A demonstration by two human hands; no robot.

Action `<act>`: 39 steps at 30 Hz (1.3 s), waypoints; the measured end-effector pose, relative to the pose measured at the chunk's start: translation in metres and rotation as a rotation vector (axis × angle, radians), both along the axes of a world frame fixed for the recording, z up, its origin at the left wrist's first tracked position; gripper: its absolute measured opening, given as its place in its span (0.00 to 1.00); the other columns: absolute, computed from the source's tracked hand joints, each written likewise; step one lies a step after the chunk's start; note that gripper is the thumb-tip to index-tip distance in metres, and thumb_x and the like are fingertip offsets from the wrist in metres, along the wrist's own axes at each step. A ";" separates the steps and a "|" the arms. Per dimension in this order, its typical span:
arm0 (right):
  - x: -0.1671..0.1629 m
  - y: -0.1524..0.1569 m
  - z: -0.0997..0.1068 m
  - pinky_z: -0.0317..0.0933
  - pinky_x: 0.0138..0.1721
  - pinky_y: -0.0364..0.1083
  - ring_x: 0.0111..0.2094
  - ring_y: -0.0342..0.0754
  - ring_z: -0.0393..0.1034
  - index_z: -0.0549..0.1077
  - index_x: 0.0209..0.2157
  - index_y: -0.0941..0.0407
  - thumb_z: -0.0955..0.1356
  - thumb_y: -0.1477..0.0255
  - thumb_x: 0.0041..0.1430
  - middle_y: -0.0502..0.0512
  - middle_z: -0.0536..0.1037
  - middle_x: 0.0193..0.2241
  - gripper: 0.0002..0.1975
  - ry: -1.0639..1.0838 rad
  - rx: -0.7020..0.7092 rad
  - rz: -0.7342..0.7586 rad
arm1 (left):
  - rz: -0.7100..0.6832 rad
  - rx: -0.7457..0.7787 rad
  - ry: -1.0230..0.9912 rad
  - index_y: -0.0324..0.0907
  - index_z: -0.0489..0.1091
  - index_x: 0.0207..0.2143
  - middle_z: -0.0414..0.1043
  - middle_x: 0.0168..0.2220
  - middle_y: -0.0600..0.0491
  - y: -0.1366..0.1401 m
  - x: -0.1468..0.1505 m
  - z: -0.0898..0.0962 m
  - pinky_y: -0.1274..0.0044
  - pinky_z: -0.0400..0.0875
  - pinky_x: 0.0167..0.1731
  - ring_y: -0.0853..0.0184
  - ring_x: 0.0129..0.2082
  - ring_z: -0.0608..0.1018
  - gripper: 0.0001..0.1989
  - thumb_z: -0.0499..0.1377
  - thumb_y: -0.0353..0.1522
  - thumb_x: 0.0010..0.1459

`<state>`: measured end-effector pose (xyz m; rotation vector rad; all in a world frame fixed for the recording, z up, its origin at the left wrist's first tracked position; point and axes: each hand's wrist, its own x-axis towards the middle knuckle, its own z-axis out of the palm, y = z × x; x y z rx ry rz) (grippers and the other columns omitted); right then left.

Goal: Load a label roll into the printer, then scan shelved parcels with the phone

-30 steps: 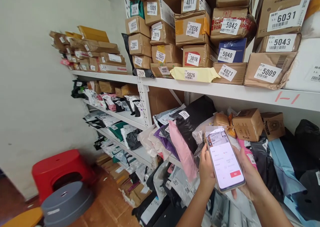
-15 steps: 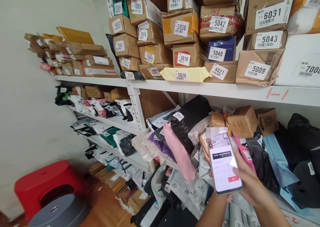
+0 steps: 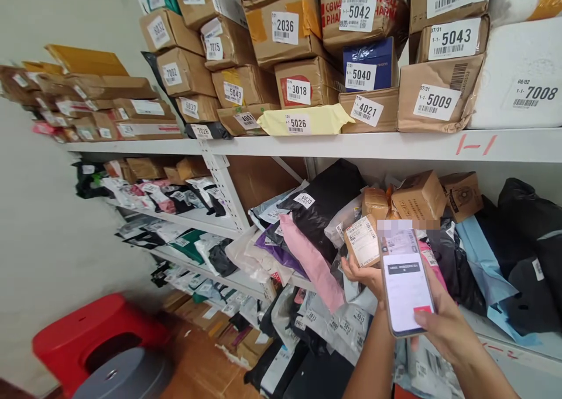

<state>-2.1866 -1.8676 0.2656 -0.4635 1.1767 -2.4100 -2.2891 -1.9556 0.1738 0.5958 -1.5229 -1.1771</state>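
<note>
My right hand (image 3: 445,323) is closed around a smartphone (image 3: 406,290), held upright with its lit screen toward me. The thumb lies on a red button low on that screen, where a dark message bar also shows. Just behind and left of the phone, my left hand (image 3: 367,277) supports a small cardboard box (image 3: 362,242) with a white printed label facing up. Its fingers curl under the box's lower side, and part of the hand is hidden by the phone. A pink parcel (image 3: 309,258) and a black parcel (image 3: 331,203) lie on the shelf left of my hands.
A white shelf (image 3: 351,147) above carries stacked, numbered cardboard boxes. Bagged parcels (image 3: 336,323) lie below my hands. More loaded shelves stand to the left. On the floor at lower left are a red stool (image 3: 100,328) and a grey stool (image 3: 127,375).
The labelled box in my left hand now shows more, left of the phone. My right thumb has moved down onto the red button. The view has shifted slightly.
</note>
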 end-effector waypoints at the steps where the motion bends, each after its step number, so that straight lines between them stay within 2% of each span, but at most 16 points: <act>1: 0.000 0.005 -0.002 0.67 0.14 0.41 0.31 0.58 0.81 0.38 0.71 0.47 0.82 0.70 0.39 0.61 0.84 0.40 0.68 -0.030 -0.041 -0.023 | 0.063 -0.013 0.029 0.44 0.33 0.66 0.28 0.70 0.29 -0.002 -0.003 0.003 0.53 0.56 0.67 0.43 0.73 0.42 0.49 0.65 0.32 0.54; 3: 0.001 0.015 -0.006 0.66 0.13 0.41 0.31 0.60 0.81 0.41 0.71 0.46 0.81 0.67 0.41 0.62 0.84 0.41 0.64 -0.084 -0.091 -0.094 | 0.136 -0.079 0.072 0.42 0.37 0.64 0.35 0.67 0.28 -0.008 -0.004 0.004 0.53 0.56 0.67 0.42 0.72 0.46 0.52 0.70 0.35 0.49; 5: 0.001 0.026 -0.009 0.66 0.12 0.41 0.34 0.63 0.81 0.48 0.70 0.45 0.81 0.66 0.42 0.63 0.84 0.42 0.59 -0.117 -0.096 -0.171 | 0.091 -0.138 0.089 0.42 0.40 0.64 0.41 0.66 0.30 -0.017 0.000 0.002 0.52 0.58 0.66 0.42 0.71 0.50 0.52 0.72 0.34 0.46; 9: 0.003 0.045 -0.014 0.67 0.13 0.40 0.39 0.63 0.82 0.61 0.64 0.43 0.81 0.67 0.42 0.59 0.84 0.43 0.49 -0.147 -0.093 -0.256 | -0.287 -0.128 0.117 0.45 0.42 0.66 0.53 0.66 0.36 -0.051 0.018 -0.003 0.59 0.64 0.64 0.51 0.67 0.62 0.44 0.61 0.26 0.51; 11: 0.004 0.051 -0.017 0.67 0.13 0.39 0.39 0.61 0.82 0.62 0.64 0.42 0.81 0.67 0.43 0.57 0.84 0.43 0.47 -0.169 -0.105 -0.275 | -0.455 -0.109 0.142 0.46 0.38 0.68 0.55 0.66 0.38 -0.066 0.025 -0.004 0.62 0.64 0.63 0.56 0.67 0.64 0.44 0.57 0.25 0.52; 13: 0.005 0.054 -0.021 0.66 0.12 0.39 0.37 0.60 0.82 0.59 0.65 0.43 0.81 0.66 0.43 0.58 0.84 0.42 0.50 -0.181 -0.108 -0.287 | -0.518 -0.115 0.118 0.47 0.36 0.69 0.53 0.68 0.38 -0.070 0.028 -0.004 0.62 0.64 0.64 0.56 0.67 0.63 0.44 0.56 0.26 0.54; 15: 0.007 0.054 -0.024 0.66 0.12 0.39 0.34 0.58 0.82 0.55 0.68 0.45 0.81 0.65 0.43 0.60 0.84 0.41 0.54 -0.177 -0.090 -0.299 | -0.435 -0.149 0.035 0.46 0.37 0.69 0.48 0.69 0.37 -0.060 0.025 -0.006 0.58 0.61 0.64 0.51 0.69 0.58 0.46 0.60 0.29 0.54; 18: 0.009 0.052 -0.029 0.65 0.12 0.38 0.37 0.59 0.81 0.54 0.68 0.46 0.81 0.64 0.42 0.60 0.84 0.40 0.55 -0.159 -0.058 -0.341 | -0.124 -0.190 -0.067 0.43 0.37 0.69 0.43 0.68 0.31 -0.033 0.009 -0.007 0.48 0.56 0.64 0.40 0.70 0.50 0.55 0.69 0.33 0.49; 20: 0.011 0.051 -0.033 0.64 0.12 0.39 0.40 0.62 0.81 0.57 0.67 0.47 0.81 0.64 0.43 0.59 0.83 0.43 0.53 -0.159 -0.041 -0.377 | 0.055 -0.178 -0.078 0.42 0.36 0.68 0.42 0.65 0.29 -0.019 -0.004 -0.005 0.45 0.57 0.62 0.36 0.68 0.50 0.60 0.74 0.36 0.43; 22: 0.013 0.053 -0.036 0.64 0.12 0.40 0.42 0.64 0.80 0.57 0.67 0.47 0.80 0.64 0.45 0.59 0.83 0.45 0.50 -0.173 -0.019 -0.405 | 0.145 -0.157 -0.061 0.42 0.38 0.66 0.46 0.62 0.31 -0.012 -0.014 -0.001 0.45 0.59 0.60 0.37 0.66 0.53 0.61 0.76 0.35 0.39; 25: 0.018 0.060 -0.039 0.64 0.14 0.41 0.44 0.65 0.80 0.54 0.69 0.47 0.80 0.64 0.45 0.62 0.82 0.47 0.53 -0.178 0.024 -0.424 | 0.151 -0.159 -0.004 0.45 0.46 0.62 0.52 0.56 0.39 -0.015 -0.017 0.003 0.49 0.63 0.59 0.43 0.62 0.60 0.54 0.75 0.29 0.38; 27: 0.021 0.066 -0.041 0.65 0.15 0.43 0.40 0.63 0.80 0.49 0.70 0.47 0.80 0.64 0.43 0.62 0.83 0.46 0.58 -0.188 0.070 -0.430 | 0.113 -0.195 0.074 0.46 0.49 0.59 0.53 0.55 0.43 -0.019 -0.012 0.001 0.54 0.66 0.58 0.48 0.60 0.64 0.49 0.72 0.27 0.39; 30: 0.024 0.075 -0.044 0.67 0.18 0.46 0.34 0.61 0.79 0.42 0.72 0.46 0.80 0.62 0.42 0.58 0.85 0.40 0.63 -0.217 0.137 -0.426 | 0.109 -0.325 0.252 0.45 0.52 0.54 0.52 0.54 0.44 -0.026 0.000 -0.004 0.59 0.71 0.55 0.52 0.59 0.66 0.40 0.70 0.29 0.41; 32: 0.027 0.077 -0.047 0.66 0.18 0.46 0.36 0.63 0.79 0.40 0.72 0.46 0.80 0.61 0.43 0.59 0.85 0.40 0.64 -0.228 0.147 -0.418 | 0.130 -0.431 0.336 0.46 0.52 0.49 0.52 0.54 0.43 -0.031 0.007 -0.007 0.61 0.74 0.51 0.52 0.58 0.67 0.35 0.69 0.30 0.42; 36: 0.034 0.073 -0.052 0.65 0.18 0.45 0.40 0.66 0.80 0.38 0.72 0.48 0.80 0.60 0.42 0.62 0.85 0.41 0.66 -0.275 0.145 -0.330 | 0.141 -0.527 0.282 0.47 0.53 0.43 0.54 0.52 0.44 -0.040 0.014 -0.009 0.59 0.75 0.50 0.49 0.59 0.67 0.35 0.70 0.26 0.37; 39: 0.038 0.065 -0.057 0.71 0.26 0.48 0.42 0.66 0.80 0.35 0.72 0.49 0.81 0.60 0.41 0.63 0.84 0.45 0.69 -0.309 0.103 -0.204 | 0.123 -0.562 0.214 0.47 0.55 0.42 0.55 0.52 0.44 -0.045 0.013 -0.016 0.56 0.73 0.53 0.48 0.60 0.67 0.34 0.69 0.23 0.35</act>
